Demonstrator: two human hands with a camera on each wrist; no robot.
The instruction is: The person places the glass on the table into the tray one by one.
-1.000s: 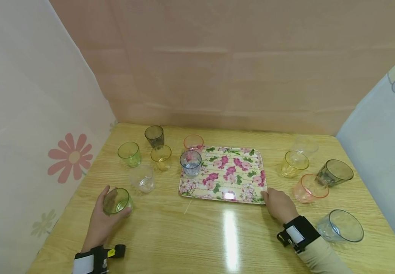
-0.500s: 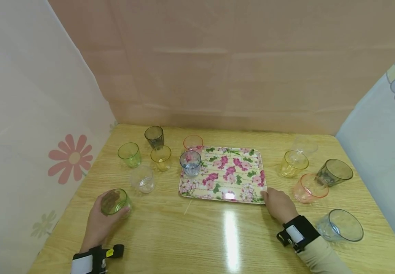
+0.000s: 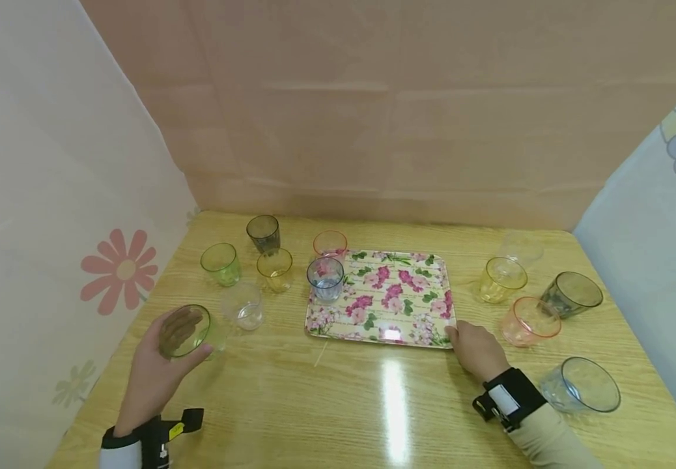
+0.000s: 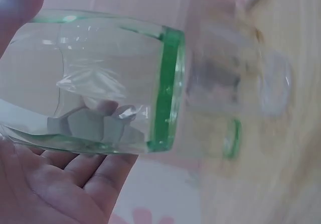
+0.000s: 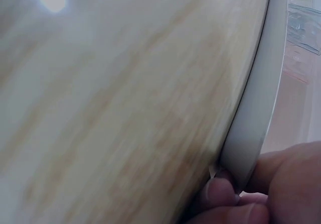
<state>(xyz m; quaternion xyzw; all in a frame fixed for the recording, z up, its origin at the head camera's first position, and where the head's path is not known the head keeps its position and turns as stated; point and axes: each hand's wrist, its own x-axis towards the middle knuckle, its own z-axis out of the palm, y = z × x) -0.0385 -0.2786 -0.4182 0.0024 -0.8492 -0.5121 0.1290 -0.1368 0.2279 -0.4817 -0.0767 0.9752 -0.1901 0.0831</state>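
At the table [image 3: 291, 407], left grip [image 3: 153, 368] cups green glass [image 4: 108, 83]; right grip [image 3: 480, 350] pinches tray corner [image 3: 439, 338].

The head view spans the table [image 3: 291, 404] from above; wrist views crowd close.

We see the left grip [image 4: 70, 189] around a green-tinted glass [image 4: 100, 48], thumb [image 4: 20, 5] at one side and fingers [image 4: 108, 176] at the other. Its thick green base [image 4: 167, 91] points toward the right of our view. Beyond it we make out, blurred, a second green-based glass [image 4: 232, 138], a colourless glass [image 4: 276, 83] and the wood-grained counter [image 4: 291, 169].
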